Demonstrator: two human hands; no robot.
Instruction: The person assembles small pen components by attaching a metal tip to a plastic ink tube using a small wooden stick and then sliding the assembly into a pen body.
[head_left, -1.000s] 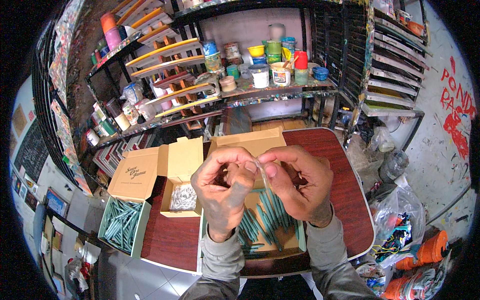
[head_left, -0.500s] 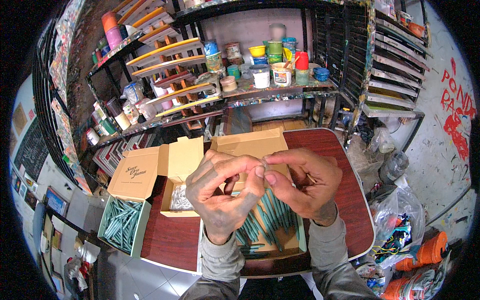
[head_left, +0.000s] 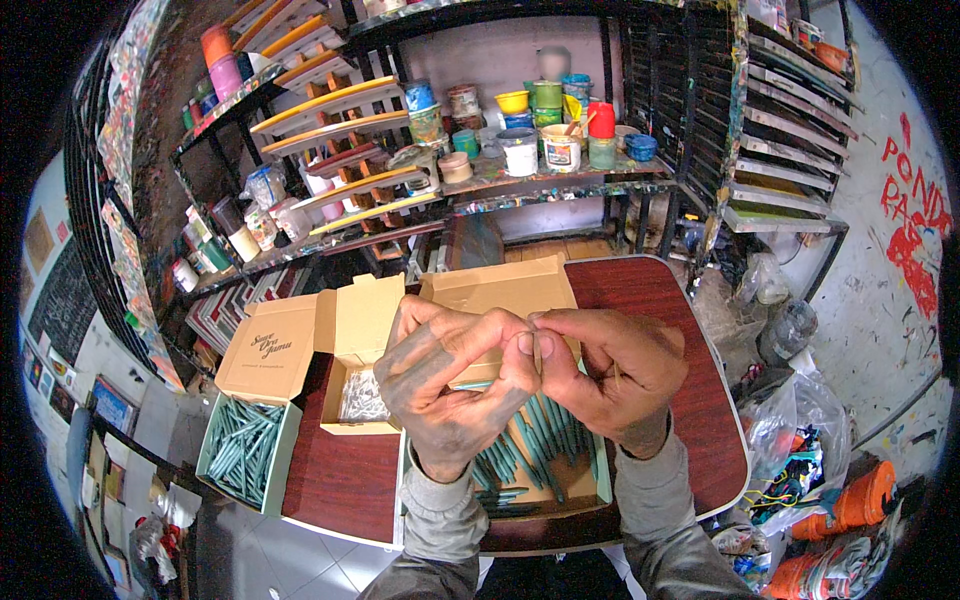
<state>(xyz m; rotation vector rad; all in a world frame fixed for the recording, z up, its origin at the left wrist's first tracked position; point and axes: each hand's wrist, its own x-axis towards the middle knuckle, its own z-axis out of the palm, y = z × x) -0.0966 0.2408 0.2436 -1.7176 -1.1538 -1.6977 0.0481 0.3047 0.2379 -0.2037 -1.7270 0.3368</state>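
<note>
My left hand (head_left: 455,375) and my right hand (head_left: 612,375) meet above the table, thumbs and index fingertips pinched together. Whatever sits between the fingertips is too small and covered to name. Below them lies an open cardboard box (head_left: 500,285), its lid folded back, with several teal pen-like sticks (head_left: 540,445) laid in it, partly hidden by my hands. Left of it, a smaller open carton (head_left: 372,300) holds small clear plastic pieces (head_left: 362,397). At the table's left end, another open box (head_left: 268,350) is filled with a heap of teal sticks (head_left: 240,448).
The dark red tabletop (head_left: 345,480) carries the boxes. Behind it, a paint-stained shelf (head_left: 560,178) bears several paint pots (head_left: 520,152). Frames stack on a rack (head_left: 790,130) at right; plastic bags (head_left: 790,430) and orange containers (head_left: 850,505) stand on the floor there.
Both thumbs have come together, closing the gap between them at the pinch. The right thumb now points more upward beside the left one. The boxes stay put.
</note>
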